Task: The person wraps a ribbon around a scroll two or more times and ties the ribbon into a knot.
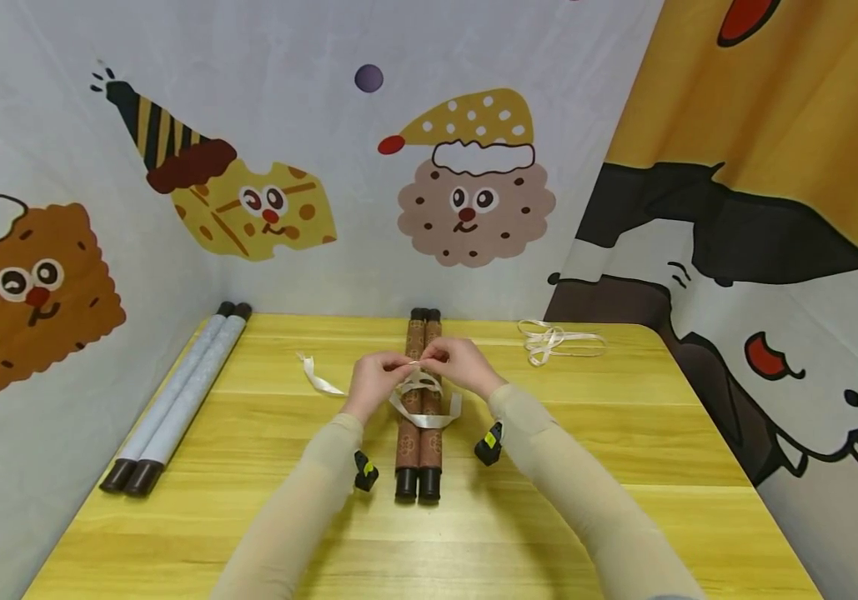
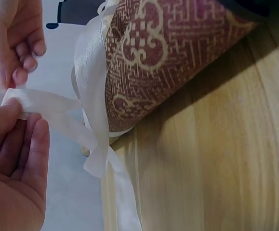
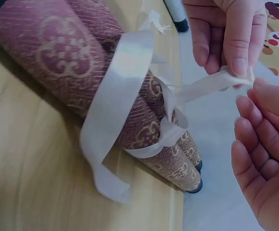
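Observation:
Two brown patterned scrolls (image 1: 408,437) with dark end caps lie side by side on the table. A white ribbon (image 2: 92,72) is looped around them, its loose ends draping over the fabric and the wood. Above the scrolls, my left hand (image 1: 374,383) pinches a folded part of the ribbon between thumb and fingers. Facing it, my right hand (image 1: 464,364) pinches the tip of that same fold; in the right wrist view its thumb and forefinger meet at the ribbon's edge. Farther down, a ribbon knot or crossing (image 3: 170,132) sits against the scrolls.
Two pale grey-blue scrolls (image 1: 187,396) with dark caps lie along the table's left edge. Another loose white ribbon (image 1: 549,340) lies in a tangle at the back right. A cartoon-printed cloth (image 1: 368,208) hangs behind the wooden table (image 1: 586,467).

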### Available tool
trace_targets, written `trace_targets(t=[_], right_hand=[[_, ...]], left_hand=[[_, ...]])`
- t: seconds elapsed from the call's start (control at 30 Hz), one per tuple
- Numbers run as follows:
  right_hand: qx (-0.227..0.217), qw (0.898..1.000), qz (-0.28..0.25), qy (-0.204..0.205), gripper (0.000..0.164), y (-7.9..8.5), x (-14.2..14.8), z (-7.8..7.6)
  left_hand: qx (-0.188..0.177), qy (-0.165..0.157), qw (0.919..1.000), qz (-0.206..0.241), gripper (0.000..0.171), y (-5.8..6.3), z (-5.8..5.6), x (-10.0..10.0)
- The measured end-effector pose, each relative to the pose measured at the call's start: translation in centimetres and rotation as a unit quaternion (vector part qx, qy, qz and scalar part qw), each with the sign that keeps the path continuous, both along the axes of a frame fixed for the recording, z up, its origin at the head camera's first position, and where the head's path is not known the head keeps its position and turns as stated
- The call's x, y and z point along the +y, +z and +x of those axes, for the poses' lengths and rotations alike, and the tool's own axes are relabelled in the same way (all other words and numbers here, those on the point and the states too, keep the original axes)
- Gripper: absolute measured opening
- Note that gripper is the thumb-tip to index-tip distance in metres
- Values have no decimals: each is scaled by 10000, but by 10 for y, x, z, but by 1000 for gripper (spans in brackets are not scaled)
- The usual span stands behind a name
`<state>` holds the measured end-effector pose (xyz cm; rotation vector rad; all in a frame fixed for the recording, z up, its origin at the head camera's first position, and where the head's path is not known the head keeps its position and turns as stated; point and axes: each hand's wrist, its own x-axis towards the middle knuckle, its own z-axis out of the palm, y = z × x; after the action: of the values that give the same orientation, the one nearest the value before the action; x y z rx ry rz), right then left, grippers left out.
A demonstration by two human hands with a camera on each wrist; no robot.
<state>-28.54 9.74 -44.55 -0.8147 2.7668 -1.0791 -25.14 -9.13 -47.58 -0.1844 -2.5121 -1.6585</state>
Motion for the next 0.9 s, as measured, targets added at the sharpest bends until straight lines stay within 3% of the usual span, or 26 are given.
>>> trace_targets(t=[0.13, 0.3, 0.53, 0.73, 0.9], right_hand=[[75, 9998, 154, 76, 8, -4, 4, 6], [299, 9969, 358, 639, 8, -11, 6, 18], [778, 9794, 1207, 1420, 15, -24, 4, 32], [1116, 9685, 1631, 1513, 18, -28, 3, 41], [1290, 9687, 1555, 1442, 15, -32, 11, 42]], left_hand=[[-66, 70, 9999, 81, 11, 1, 0, -2], [-40, 35, 9999, 101, 11, 1, 0, -4], [176, -23, 9998, 69, 11, -2, 1, -7], [438, -61, 9989, -152, 8, -4, 1, -9], [542, -171, 9981, -225, 6, -8, 3, -11]])
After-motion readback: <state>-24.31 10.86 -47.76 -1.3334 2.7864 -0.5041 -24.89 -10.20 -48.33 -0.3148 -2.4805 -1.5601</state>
